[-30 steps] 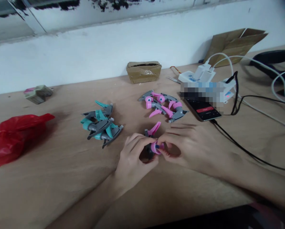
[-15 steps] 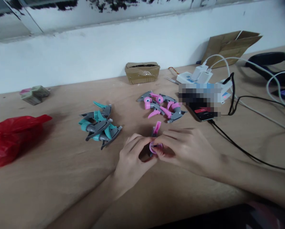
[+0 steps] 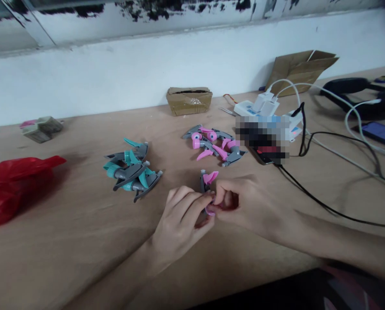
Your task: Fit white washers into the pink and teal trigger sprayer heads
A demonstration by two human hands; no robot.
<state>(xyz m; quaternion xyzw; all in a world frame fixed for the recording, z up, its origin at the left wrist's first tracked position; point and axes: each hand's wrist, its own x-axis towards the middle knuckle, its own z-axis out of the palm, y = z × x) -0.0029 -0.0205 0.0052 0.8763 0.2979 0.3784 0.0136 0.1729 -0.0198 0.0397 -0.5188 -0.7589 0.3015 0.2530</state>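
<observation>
A grey and pink spray trigger head (image 3: 207, 181) stands between my two hands on the wooden table (image 3: 66, 241). My left hand (image 3: 181, 224) curls its fingers round the lower body of this trigger head. From the right, my right hand (image 3: 244, 204) pinches the pink ring at its base. The pink lever sticks up above my fingers. Behind lies a pile of several grey and pink trigger heads (image 3: 213, 144). Further left lies a pile of several grey and teal trigger heads (image 3: 130, 172).
A red plastic bag (image 3: 13, 183) lies at the left edge. A small cardboard box (image 3: 189, 100) sits by the wall, a larger one (image 3: 300, 69) at back right. A power strip with chargers (image 3: 266, 113), a phone (image 3: 265, 155) and cables (image 3: 328, 206) fill the right side.
The trigger head has turned more upright between my fingers, and its pink lever is lower. Both hands have shifted slightly toward me. The camera view has drifted to the right.
</observation>
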